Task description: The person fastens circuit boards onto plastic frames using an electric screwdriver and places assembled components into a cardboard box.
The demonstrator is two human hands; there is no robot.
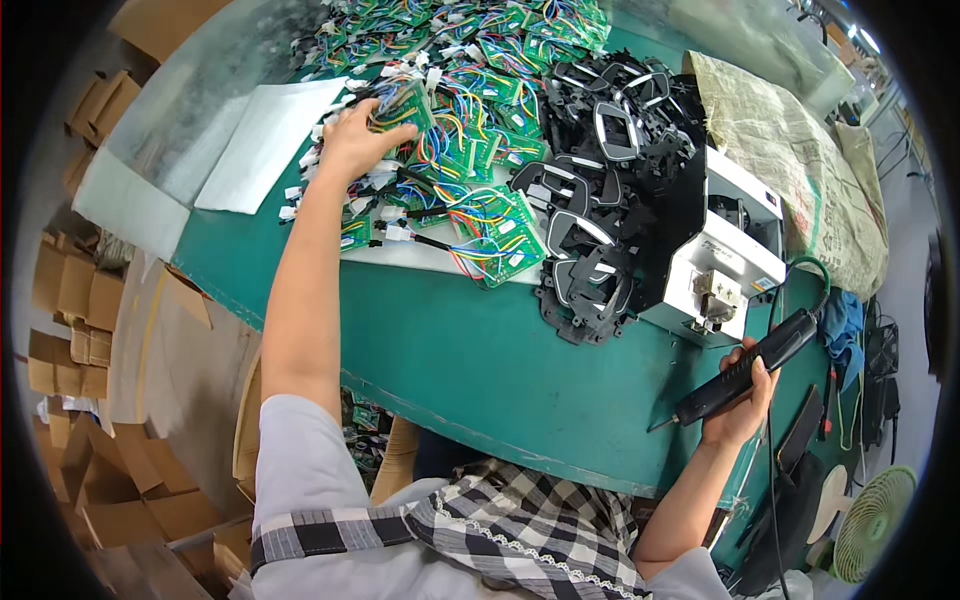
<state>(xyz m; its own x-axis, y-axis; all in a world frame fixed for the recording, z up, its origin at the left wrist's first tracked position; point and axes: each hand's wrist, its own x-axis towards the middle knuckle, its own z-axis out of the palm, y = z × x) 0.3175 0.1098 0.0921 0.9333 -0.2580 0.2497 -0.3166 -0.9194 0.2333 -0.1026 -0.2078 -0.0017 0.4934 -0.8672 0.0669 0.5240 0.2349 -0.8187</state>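
Green worktop (480,350); left hand (350,140) grip grasping wired circuit board (405,105), right hand (742,400) clenched round black electric screwdriver (745,368)

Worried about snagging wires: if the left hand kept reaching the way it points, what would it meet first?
Probably more of the pile of green circuit boards with coloured wires just beyond the left hand, which already grips one board; depth is unclear.

Bystanders around the green table (480,350)

Black plastic frames (600,210) are piled beside a white machine (735,255); a woven sack (800,150) lies behind it, a white sheet (260,140) at far left, cardboard boxes (70,330) and a fan (875,520) on the floor.
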